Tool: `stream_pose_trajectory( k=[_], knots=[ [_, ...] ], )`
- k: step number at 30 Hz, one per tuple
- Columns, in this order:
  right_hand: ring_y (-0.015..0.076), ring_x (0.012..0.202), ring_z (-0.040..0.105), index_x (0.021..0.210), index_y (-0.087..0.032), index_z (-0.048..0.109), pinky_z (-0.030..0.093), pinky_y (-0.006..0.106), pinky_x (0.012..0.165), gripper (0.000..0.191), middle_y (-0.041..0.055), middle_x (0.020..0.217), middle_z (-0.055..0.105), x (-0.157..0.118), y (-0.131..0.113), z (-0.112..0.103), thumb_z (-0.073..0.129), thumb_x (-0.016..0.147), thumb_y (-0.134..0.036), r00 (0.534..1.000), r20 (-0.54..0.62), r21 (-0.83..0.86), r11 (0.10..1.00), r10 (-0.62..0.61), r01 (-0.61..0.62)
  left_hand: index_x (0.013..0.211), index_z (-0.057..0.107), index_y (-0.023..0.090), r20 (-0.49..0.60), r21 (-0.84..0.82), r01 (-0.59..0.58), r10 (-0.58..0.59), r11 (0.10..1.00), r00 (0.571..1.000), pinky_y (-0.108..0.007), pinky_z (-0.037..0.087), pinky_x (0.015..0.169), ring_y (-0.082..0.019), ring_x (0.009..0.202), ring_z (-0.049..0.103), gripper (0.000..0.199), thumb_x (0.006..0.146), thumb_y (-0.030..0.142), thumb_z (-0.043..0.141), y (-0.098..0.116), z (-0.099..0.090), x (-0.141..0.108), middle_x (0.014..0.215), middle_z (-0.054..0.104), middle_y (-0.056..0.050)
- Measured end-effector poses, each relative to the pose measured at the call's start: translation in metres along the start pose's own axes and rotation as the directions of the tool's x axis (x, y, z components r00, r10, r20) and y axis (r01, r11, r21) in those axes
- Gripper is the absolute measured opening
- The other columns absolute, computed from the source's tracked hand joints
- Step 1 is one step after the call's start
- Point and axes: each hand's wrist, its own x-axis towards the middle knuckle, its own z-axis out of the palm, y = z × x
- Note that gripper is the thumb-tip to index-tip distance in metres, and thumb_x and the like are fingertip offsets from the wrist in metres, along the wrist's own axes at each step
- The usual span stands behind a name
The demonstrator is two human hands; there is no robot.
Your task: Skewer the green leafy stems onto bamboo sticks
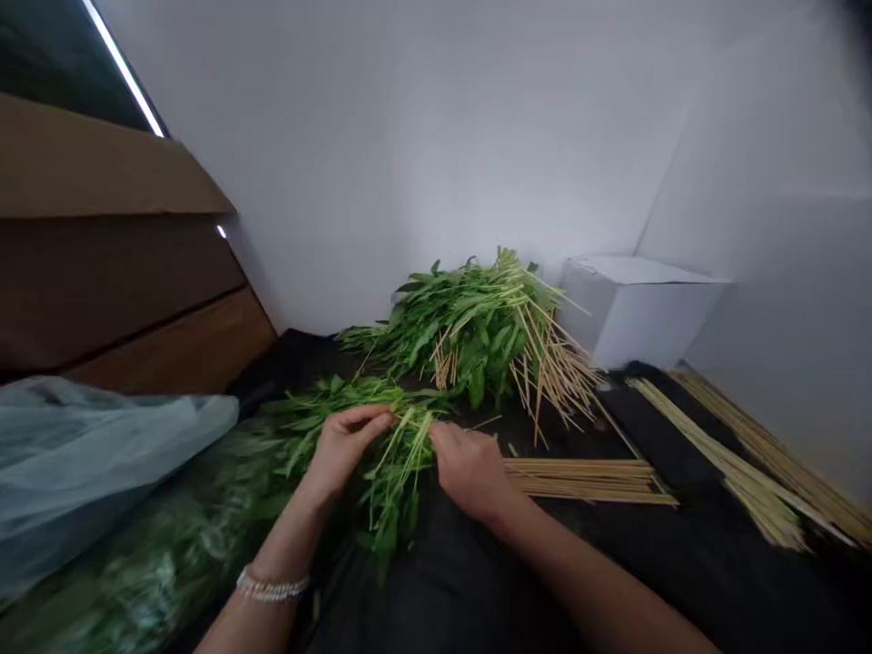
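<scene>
A small bunch of leafy green stems (409,445) hangs between my two hands, its pale stem ends uppermost and its leaves drooping over the black cloth. My left hand (339,447) is closed in a pinch of thumb and forefinger at the bunch's top left. On the opposite side, my right hand (471,465) has its fingers curled closed against the stems. A thin stick seems to cross the stem tops between both sets of fingertips, largely hidden by greens and fingers. More loose greens (306,422) lie just behind and left of my left hand.
Behind my hands rises a large heap of greens on thin sticks (477,313). Bare sticks (586,480) lie right of my right hand, with more bundles (722,454) farther right. A white box (640,309) stands by the wall; a bag of greens (156,536) sits at left.
</scene>
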Motion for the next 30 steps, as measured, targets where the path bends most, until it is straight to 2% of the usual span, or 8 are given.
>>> stream_pose_trajectory(
  k=[10, 16, 22, 30],
  knots=[
    [0.0145, 0.055, 0.053, 0.087, -0.020, 0.057, 0.026, 0.030, 0.055, 0.017, -0.0009, 0.068, 0.060, -0.0007, -0.0021, 0.0022, 0.042, 0.092, -0.014, 1.000, -0.015, 0.002, 1.000, -0.008, 0.008, 0.076, 0.078, 0.018, 0.061, -0.030, 0.026, -0.024, 0.999, 0.998, -0.031, 0.054, 0.075, -0.021, 0.073, 0.069, 0.031, 0.055, 0.040, 0.085, 0.0018, 0.0014, 0.0009, 0.080, 0.077, -0.007],
    [0.0139, 0.055, 0.052, 0.087, -0.019, 0.056, 0.026, 0.029, 0.055, 0.016, -0.0001, 0.068, 0.060, -0.0022, -0.0016, 0.0049, 0.043, 0.090, -0.013, 1.000, -0.013, 0.001, 1.000, -0.028, 0.028, 0.073, 0.076, 0.018, 0.052, -0.059, 0.053, -0.050, 0.997, 0.997, -0.031, 0.054, 0.072, -0.019, 0.069, 0.067, 0.033, 0.051, 0.040, 0.087, -0.0010, 0.0039, 0.0017, 0.076, 0.076, -0.006],
    [0.0143, 0.055, 0.053, 0.089, -0.019, 0.057, 0.028, 0.029, 0.054, 0.016, -0.0001, 0.068, 0.060, -0.0032, -0.0020, 0.0064, 0.043, 0.090, -0.013, 0.999, -0.011, 0.015, 0.999, -0.030, 0.031, 0.070, 0.075, 0.018, 0.093, -0.064, 0.038, -0.032, 0.997, 0.995, -0.030, 0.053, 0.075, -0.019, 0.073, 0.066, 0.028, 0.053, 0.038, 0.085, -0.0033, 0.0055, 0.0015, 0.079, 0.075, -0.005],
    [0.0144, 0.055, 0.053, 0.085, -0.019, 0.055, 0.028, 0.030, 0.054, 0.016, -0.0003, 0.069, 0.060, -0.0047, -0.0024, 0.0082, 0.043, 0.088, -0.010, 0.999, 0.007, 0.031, 0.999, -0.033, 0.033, 0.070, 0.072, 0.017, 0.140, -0.065, 0.068, -0.059, 0.996, 0.988, -0.026, 0.050, 0.069, -0.014, 0.065, 0.062, 0.026, 0.054, 0.034, 0.084, 0.0026, 0.0089, -0.0002, 0.071, 0.072, -0.002]
  ],
)
